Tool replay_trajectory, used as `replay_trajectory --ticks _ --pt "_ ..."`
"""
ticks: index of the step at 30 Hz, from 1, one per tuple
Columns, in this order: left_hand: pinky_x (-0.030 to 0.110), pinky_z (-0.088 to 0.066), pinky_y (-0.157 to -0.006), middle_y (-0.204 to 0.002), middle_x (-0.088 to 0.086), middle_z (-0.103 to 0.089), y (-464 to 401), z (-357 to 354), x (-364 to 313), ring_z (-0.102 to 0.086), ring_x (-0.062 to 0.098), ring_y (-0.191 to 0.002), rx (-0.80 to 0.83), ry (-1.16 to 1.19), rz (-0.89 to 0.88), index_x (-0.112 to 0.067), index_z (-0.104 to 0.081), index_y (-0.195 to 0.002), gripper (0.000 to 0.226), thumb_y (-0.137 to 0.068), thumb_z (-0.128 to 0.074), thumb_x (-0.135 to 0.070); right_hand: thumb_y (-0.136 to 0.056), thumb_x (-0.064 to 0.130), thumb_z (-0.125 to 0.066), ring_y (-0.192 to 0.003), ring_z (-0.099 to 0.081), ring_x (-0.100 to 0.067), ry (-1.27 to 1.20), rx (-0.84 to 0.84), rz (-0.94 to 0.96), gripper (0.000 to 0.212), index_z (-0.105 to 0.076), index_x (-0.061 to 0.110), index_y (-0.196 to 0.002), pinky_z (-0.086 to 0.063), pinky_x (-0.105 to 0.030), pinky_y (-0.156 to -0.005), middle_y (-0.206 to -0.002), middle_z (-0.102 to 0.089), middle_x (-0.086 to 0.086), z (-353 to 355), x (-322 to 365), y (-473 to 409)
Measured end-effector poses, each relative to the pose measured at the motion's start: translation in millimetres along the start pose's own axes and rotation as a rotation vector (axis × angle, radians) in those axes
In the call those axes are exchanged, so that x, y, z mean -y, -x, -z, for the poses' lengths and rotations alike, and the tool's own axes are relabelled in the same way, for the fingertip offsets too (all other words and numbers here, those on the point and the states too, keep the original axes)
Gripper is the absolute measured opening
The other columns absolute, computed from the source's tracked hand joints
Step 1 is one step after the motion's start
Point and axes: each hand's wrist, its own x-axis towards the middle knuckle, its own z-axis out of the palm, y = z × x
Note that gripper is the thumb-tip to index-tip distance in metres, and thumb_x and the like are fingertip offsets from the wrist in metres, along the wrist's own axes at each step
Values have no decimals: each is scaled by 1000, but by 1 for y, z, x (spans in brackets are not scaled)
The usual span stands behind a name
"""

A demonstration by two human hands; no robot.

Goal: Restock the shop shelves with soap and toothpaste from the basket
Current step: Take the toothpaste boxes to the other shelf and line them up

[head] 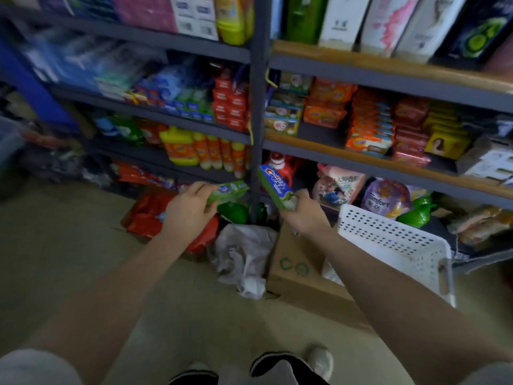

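In front of the shelves (258, 140), both hands hold green toothpaste boxes: left hand (188, 209) is closed on one toothpaste box (229, 191), right hand (304, 211) is closed on the end of another box (273, 184). White basket (394, 245) sits just right of the right arm. Step looks like carrying stock to shelf; next, likely lift both to the toothpaste row (177, 102) upper left and slot them in.

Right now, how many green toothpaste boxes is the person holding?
2. One green toothpaste box is in the left hand; the other box is in the right hand. More may sit blurred on the shelves.
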Motion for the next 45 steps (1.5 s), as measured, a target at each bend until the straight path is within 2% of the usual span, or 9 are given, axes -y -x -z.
replay_trajectory --ticks 8,11,16,25,31,37,39,42,45 --pt "34 -46 -74 -124 13 -59 -9 75 105 -62 30 -95 -212 244 344 -11 -55 -125 36 -91 -56 -22 -81 26 -63 -99 -60 -37 36 -56 139 49 -39 6 -119 -45 -36 -72 -113 -60 -20 -60 146 -8" --pt "30 -41 -59 -99 11 -63 -34 89 123 -51 15 -56 -300 392 508 -12 -55 -124 35 -92 -54 -24 -82 29 -63 -92 -59 -34 77 -78 157 50 -37 7 -119 -40 -32 -64 -108 -59 -17 -66 178 -29" --pt "31 -43 -58 -66 -10 -47 -84 87 143 -45 12 -55 -330 574 566 -9 -56 -124 35 -91 -56 -23 -87 24 -59 -60 -52 -22 6 -103 78 42 -36 5 -116 -35 -27 -47 -91 -52 -8 -62 215 -77" --pt "32 -56 -67 -87 -3 -60 -207 42 198 -56 8 -66 -340 1021 751 -11 -56 -123 36 -91 -57 -26 -88 30 -56 -88 -56 -28 -219 -110 -47 52 -34 2 -126 -43 -32 -69 -115 -57 -15 -86 251 -207" --pt "46 -50 -95 -117 8 -61 -273 -4 215 -61 29 -104 -169 1297 969 -12 -53 -111 27 -90 -58 -29 -90 35 -55 -107 -57 -35 -288 -117 -173 58 -30 -4 -126 -41 -32 -72 -123 -53 -20 -110 269 -269" --pt "49 -49 -96 -121 14 -60 -308 -29 231 -58 34 -110 -15 1194 965 -8 -51 -125 44 -91 -56 -35 -83 44 -65 -54 -46 -14 -400 -115 -236 40 -48 9 -72 -36 -15 -40 -65 -51 -3 -114 275 -300" --pt "44 -52 -92 -115 12 -62 -319 -35 240 -62 31 -103 61 1106 920 -8 -50 -124 47 -89 -57 -39 -74 47 -72 -83 -60 -20 -408 -86 -198 51 -55 8 -103 -47 -22 -62 -96 -64 -7 -117 271 -298" --pt "25 -59 -60 -91 7 -61 -332 -37 251 -67 19 -74 210 1110 926 -4 -49 -126 53 -88 -60 -39 -71 38 -78 -126 -45 -32 -89 -50 -103 92 -25 6 -140 -46 -41 -95 -140 -42 -15 -122 262 -283" --pt "21 -55 -48 -81 13 -66 -341 -30 258 -67 16 -59 420 1085 952 0 -54 -110 54 -87 -55 -50 -82 26 -68 -105 -58 -38 235 -140 -76 65 -30 10 -132 -49 -41 -69 -125 -52 -17 -124 258 -273"
